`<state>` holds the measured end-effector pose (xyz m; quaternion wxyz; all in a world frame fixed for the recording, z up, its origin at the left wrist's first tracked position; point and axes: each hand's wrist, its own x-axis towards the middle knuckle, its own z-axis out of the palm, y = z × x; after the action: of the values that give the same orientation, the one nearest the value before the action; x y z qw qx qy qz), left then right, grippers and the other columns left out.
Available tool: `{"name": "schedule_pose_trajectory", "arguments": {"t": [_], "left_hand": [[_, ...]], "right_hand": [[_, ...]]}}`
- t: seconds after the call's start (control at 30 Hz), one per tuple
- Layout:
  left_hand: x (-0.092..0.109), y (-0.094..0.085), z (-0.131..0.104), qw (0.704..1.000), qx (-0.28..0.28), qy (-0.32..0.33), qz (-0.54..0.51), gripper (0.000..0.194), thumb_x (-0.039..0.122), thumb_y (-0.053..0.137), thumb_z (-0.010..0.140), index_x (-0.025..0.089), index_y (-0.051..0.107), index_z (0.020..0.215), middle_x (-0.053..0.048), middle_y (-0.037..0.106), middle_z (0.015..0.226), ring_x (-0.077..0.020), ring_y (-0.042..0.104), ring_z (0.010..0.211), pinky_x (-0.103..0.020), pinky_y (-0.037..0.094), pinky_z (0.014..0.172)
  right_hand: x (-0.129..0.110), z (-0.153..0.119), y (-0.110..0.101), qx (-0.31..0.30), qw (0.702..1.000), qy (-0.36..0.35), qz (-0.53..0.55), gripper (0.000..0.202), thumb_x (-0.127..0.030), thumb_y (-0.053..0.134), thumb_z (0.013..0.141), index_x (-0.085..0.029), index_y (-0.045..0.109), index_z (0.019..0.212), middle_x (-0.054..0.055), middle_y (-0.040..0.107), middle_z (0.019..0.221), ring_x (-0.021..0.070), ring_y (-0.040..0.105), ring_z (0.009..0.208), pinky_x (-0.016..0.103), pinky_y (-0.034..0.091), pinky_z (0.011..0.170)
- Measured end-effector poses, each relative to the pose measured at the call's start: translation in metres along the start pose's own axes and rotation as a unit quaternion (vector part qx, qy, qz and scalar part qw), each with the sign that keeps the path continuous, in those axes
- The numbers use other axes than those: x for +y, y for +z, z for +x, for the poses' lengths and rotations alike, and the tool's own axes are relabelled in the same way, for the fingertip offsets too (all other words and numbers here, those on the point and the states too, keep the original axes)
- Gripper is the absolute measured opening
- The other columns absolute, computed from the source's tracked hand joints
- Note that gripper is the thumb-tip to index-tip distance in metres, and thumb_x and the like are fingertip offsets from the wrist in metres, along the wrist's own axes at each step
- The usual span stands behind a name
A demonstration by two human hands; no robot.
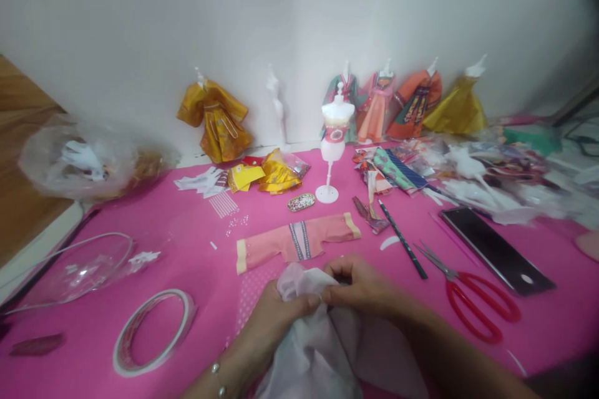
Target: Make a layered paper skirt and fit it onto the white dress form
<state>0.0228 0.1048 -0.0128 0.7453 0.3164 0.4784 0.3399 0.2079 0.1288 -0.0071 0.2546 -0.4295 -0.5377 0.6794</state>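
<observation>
Both of my hands pinch a pale pinkish-white sheer cloth [309,349] low in the middle of the head view. My left hand [276,318] grips its gathered top, thumb lying across the folds. On the other side, my right hand [358,287] closes thumb and fingers on the same edge, close to the left thumb. Just beyond them a small peach doll jacket [269,246] with cream cuffs lies flat. Behind that stands a white doll mannequin [333,151] wearing a pink band. What is between the fingertips besides cloth is hidden.
Red-handled scissors [482,299], a dark pencil [403,241] and a phone [496,249] lie at the right. A tape roll [154,331] rests at the left. Dressed mannequins, including one in a gold robe [215,118], line the wall, with plastic bags [79,159] at the far left.
</observation>
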Motion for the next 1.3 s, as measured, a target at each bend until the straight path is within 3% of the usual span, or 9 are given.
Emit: {"name": "schedule_pose_trajectory", "arguments": {"t": [0.53, 1.3], "left_hand": [[-0.0062, -0.0036, 0.0037, 0.999, 0.005, 0.018, 0.027, 0.038, 0.035, 0.087, 0.056, 0.013, 0.076, 0.085, -0.004, 0.072, 0.072, -0.0181, 0.063, 0.065, -0.026, 0.047, 0.059], [-0.0024, -0.0010, 0.0018, 0.999, -0.001, 0.033, 0.026, 0.028, 0.031, 0.084, 0.060, 0.015, 0.076, 0.082, -0.002, 0.073, 0.070, -0.0185, 0.064, 0.065, -0.028, 0.047, 0.062]], "right_hand": [[0.0023, -0.0004, 0.0006, 0.001, 1.000, -0.002, -0.011, 0.021, -0.031, 0.074, 0.069, -0.014, 0.061, 0.069, -0.004, 0.052, 0.060, 0.0100, 0.045, 0.058, 0.022, 0.029, 0.051], [0.0063, 0.0014, -0.0002, -0.002, 1.000, -0.010, -0.006, 0.024, -0.033, 0.076, 0.069, -0.015, 0.060, 0.067, -0.006, 0.048, 0.058, 0.0086, 0.042, 0.056, 0.021, 0.028, 0.050]]}}
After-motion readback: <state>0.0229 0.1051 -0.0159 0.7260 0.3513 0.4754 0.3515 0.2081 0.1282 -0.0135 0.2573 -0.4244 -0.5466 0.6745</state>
